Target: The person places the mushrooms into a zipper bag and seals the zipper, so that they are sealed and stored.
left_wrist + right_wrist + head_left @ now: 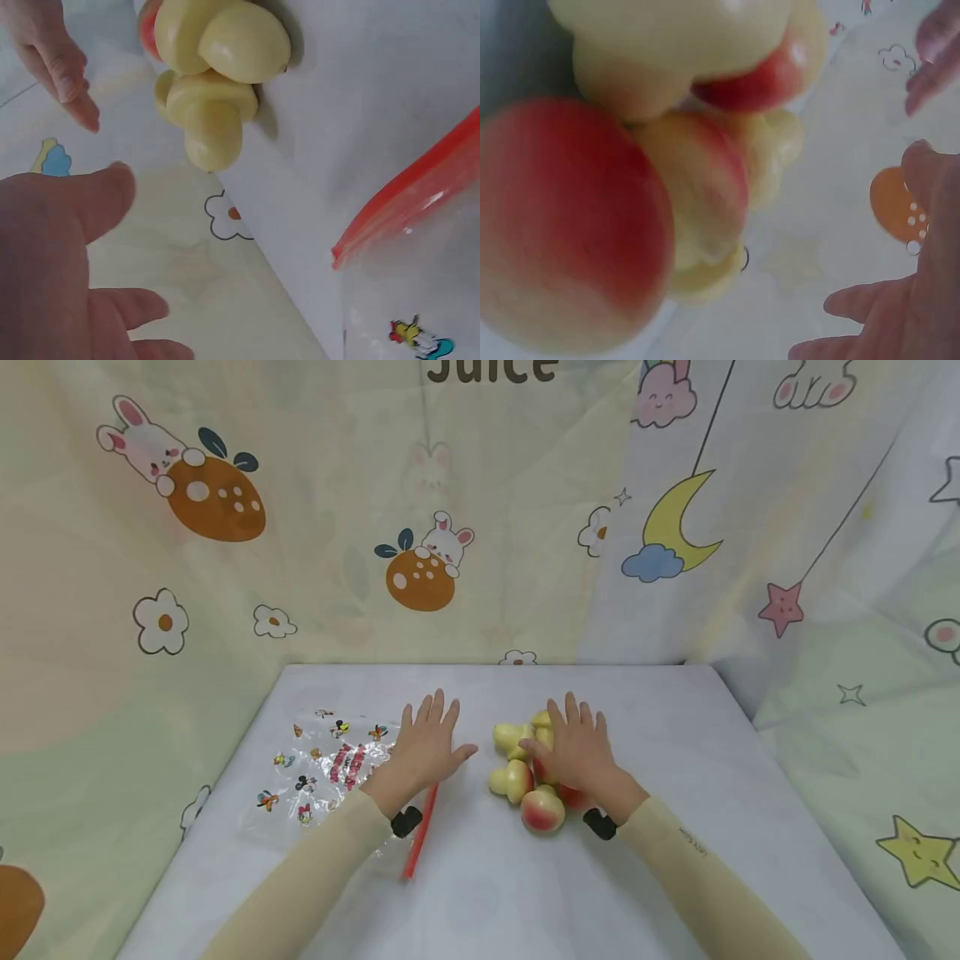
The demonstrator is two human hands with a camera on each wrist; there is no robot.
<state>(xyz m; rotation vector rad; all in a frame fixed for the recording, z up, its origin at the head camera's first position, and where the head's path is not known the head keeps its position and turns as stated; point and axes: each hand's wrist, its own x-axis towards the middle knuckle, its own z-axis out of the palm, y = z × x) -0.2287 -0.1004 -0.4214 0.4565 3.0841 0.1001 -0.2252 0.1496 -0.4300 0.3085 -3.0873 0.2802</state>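
I hold nothing: left hand [425, 747] and right hand [582, 753] flat, fingers spread. Yellow-red pieces [543, 811] lie outside the bag [322, 781]; handling appears unstarted.

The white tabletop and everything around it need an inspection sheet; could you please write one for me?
Surface: white tabletop, pale and smooth-looking.
Job's things: clear plastic bag with cartoon prints and a red edge, lying on the person's left; rounded yellow-and-red pieces clustered to its right, some mushroom-shaped.
Clutter: nothing seen.
Hands: left hand beside the bag, fingers spread, holding nothing; right hand over the pieces, fingers extended, holding nothing.
Cables: nothing seen.
Surroundings: printed cloth behind and at both sides, with rabbits, flowers and stars.
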